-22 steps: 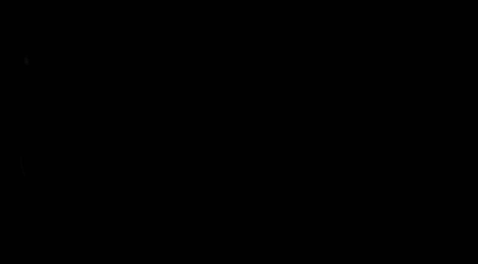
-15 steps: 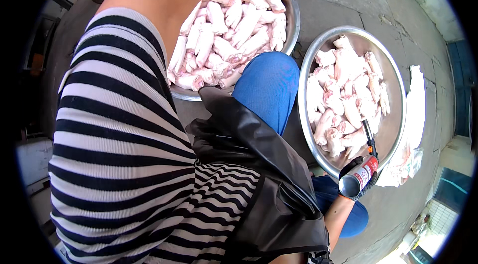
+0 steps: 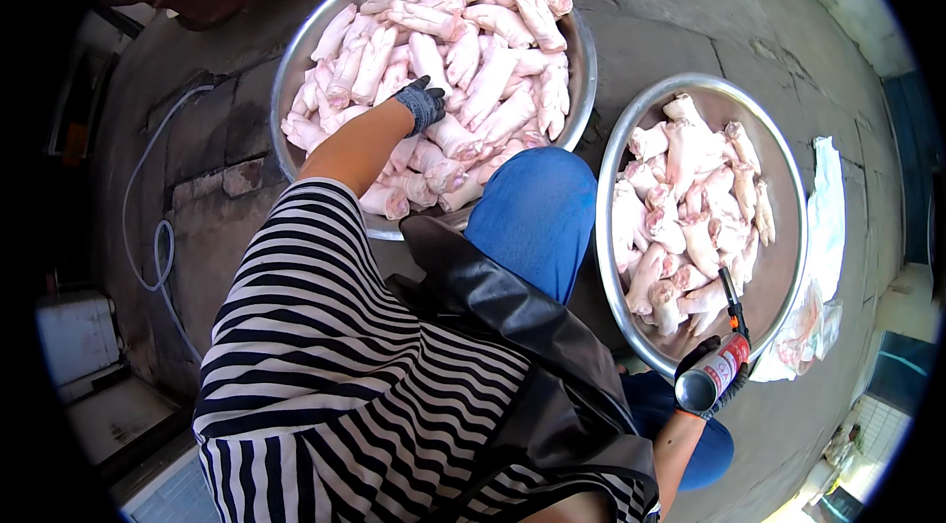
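The basins [image 3: 777, 288] and canister [image 3: 714, 372] look like shiny metal, the apron [image 3: 537, 331] glossy plastic, the shirt [image 3: 335, 355] matt cloth.

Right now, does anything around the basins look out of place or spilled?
I see no spill. The crumpled plastic right of the smaller basin looks a bit odd: loose on the ground, near the gas torch in the right hand.
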The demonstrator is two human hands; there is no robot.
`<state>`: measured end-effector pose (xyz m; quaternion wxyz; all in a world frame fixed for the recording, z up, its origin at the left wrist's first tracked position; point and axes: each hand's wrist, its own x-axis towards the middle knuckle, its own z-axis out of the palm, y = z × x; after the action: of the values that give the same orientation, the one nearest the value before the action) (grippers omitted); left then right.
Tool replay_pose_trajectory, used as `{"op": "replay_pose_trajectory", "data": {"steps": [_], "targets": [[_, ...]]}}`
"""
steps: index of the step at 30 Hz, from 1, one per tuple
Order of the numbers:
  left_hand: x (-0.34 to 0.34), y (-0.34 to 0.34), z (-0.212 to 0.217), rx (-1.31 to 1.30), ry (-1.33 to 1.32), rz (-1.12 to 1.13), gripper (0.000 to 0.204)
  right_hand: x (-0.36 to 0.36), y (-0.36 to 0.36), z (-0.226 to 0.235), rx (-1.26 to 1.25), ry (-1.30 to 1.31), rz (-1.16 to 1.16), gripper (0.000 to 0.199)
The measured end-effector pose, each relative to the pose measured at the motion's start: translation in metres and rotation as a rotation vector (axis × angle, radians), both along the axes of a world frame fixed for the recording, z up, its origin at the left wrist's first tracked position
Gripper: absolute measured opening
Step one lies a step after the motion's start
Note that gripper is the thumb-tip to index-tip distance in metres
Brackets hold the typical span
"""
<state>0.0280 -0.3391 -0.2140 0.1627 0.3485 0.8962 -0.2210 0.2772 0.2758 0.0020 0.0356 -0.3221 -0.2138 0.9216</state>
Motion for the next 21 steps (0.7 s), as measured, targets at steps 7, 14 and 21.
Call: {"op": "replay_pose_trajectory", "data": {"steps": [7,14,21], "targets": [[0.005,-0.024,0.008,0.005,-0.035,-0.062,0.03,0.001,-0.006,0.002,-0.011,0.09,0.066,0.062],[0.015,-0.03,0.039,-0.216,-0.061,0.062,0.03,0.013,-0.001,0.001,-0.043,0.154,0.046,0.061],[0.041,-0.035,0.134,-0.151,-0.174,0.445,0.049,0.008,-0.024,0.029,0.074,0.174,-0.026,0.063]]}}
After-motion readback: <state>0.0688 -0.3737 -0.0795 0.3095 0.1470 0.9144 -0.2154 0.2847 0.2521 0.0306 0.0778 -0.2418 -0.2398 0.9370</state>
